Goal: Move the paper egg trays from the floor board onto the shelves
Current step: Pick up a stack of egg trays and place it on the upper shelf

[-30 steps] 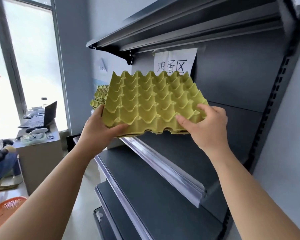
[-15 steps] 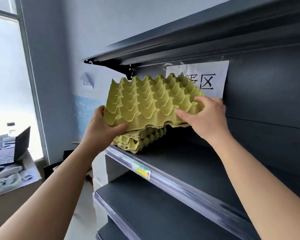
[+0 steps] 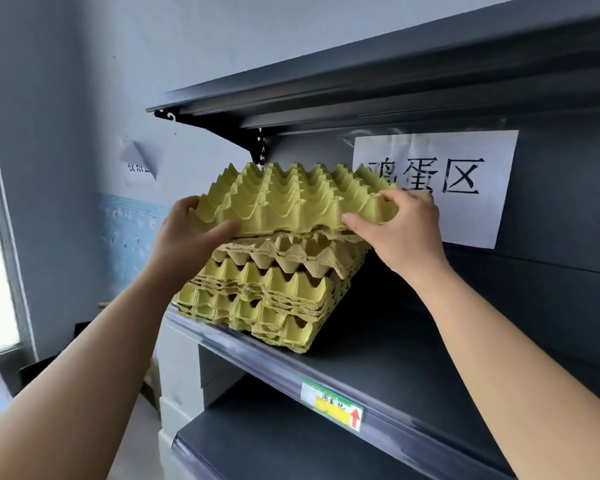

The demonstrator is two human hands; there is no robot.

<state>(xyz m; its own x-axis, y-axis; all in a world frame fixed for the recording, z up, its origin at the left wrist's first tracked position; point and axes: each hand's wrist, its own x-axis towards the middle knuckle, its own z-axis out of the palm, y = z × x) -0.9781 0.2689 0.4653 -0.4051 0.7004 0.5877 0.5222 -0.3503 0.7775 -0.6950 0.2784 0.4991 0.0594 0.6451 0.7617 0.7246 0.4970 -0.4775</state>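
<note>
Tray [image 3: 291,202] atop stack [image 3: 264,292], front corners clasped by fingers [image 3: 222,227] of left hand [image 3: 181,240], right hand [image 3: 406,233]

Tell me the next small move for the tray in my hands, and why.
Probably ease the top tray straight down onto the stack on the shelf until its cups nest. The left hand and right hand both grip its near edge, and it does not look fully seated yet.

Left hand [image 3: 184,240] and right hand [image 3: 400,233] grip a yellow egg tray [image 3: 291,202] atop the shelf's [image 3: 413,368] stack [image 3: 271,292].
</note>
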